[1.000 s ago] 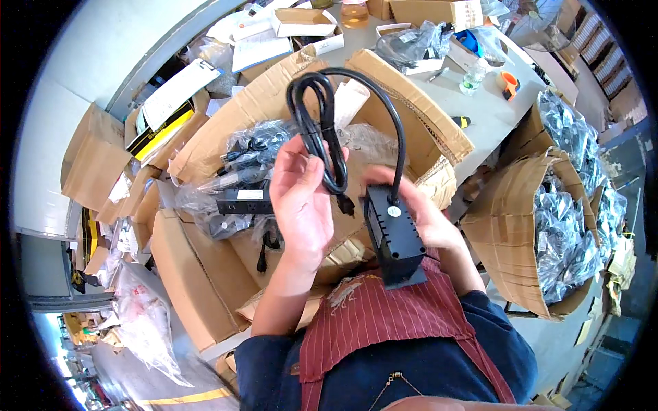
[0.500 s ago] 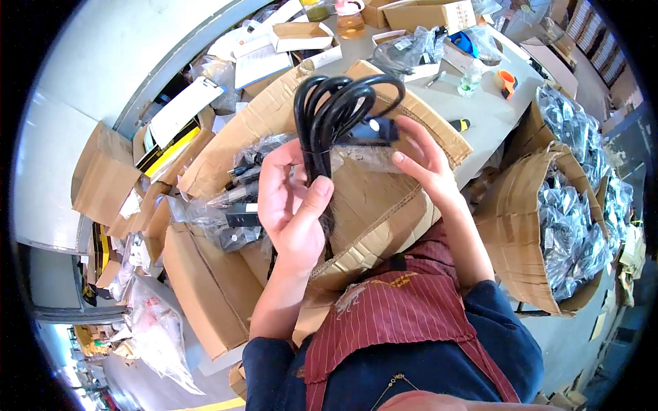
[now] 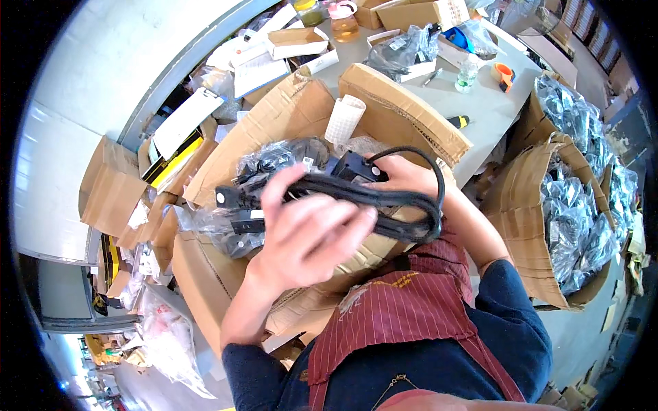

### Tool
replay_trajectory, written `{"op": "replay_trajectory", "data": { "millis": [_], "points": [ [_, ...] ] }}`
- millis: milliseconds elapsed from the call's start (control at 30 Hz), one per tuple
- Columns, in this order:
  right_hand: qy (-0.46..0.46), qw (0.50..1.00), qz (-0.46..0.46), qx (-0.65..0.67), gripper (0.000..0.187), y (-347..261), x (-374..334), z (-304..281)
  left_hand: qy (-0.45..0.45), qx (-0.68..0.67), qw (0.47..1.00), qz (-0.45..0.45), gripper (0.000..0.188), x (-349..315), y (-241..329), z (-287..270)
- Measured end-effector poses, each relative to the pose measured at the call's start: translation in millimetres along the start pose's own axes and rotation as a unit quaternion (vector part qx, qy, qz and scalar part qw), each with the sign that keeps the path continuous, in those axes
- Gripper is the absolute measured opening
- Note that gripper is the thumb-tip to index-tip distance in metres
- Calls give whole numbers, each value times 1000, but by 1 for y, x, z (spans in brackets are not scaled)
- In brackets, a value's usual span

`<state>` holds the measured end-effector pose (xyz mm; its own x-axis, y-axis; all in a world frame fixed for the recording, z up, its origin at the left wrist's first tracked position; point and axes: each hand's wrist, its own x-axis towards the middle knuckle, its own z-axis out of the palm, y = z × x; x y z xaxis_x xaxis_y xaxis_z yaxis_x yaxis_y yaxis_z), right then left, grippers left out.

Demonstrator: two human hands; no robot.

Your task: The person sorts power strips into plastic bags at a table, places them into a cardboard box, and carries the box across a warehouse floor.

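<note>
Above an open cardboard box [image 3: 404,106], the right hand [image 3: 409,176] grasps a black electrical block [image 3: 351,166], while the blurred left hand [image 3: 301,236] closes its grip around the attached coiled cable [image 3: 394,198]. The block looks rigid and fairly heavy, best held by its sides; the springy coil likely suits a mid-bundle hold.

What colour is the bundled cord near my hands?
The cord is black, seen best in the head view.
</note>
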<state>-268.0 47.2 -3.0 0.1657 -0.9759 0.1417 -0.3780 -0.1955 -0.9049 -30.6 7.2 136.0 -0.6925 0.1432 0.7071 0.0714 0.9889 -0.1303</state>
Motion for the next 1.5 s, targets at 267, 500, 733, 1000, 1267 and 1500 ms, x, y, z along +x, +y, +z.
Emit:
{"op": "replay_trajectory", "data": {
  "millis": [267, 500, 733, 1000, 1267, 1500],
  "points": [
    [-28, 992, 30, 118, 47, -29, 11, 9, -79, 185, 964, 173, 23, -42, -1, 17],
    [-163, 902, 66, 395, 88, -47, 4, 4, -75, 190, 964, 173, 18, -69, -20, 26],
    [-266, 814, 71, 511, 110, -40, -13, -2, -51, 89, 977, 185, 13, -62, -13, 13],
    [-469, 711, 71, 520, 113, -8, -45, 4, -76, -59, 954, 285, 22, -34, 22, 4],
    [-450, 693, 111, 551, 125, -49, -46, -37, -109, -155, 945, 267, 20, -7, 32, 17],
    [-395, 861, 102, 303, 130, -71, -42, -20, -146, -231, 912, 305, 24, -1, 42, 47]
  ]
}}
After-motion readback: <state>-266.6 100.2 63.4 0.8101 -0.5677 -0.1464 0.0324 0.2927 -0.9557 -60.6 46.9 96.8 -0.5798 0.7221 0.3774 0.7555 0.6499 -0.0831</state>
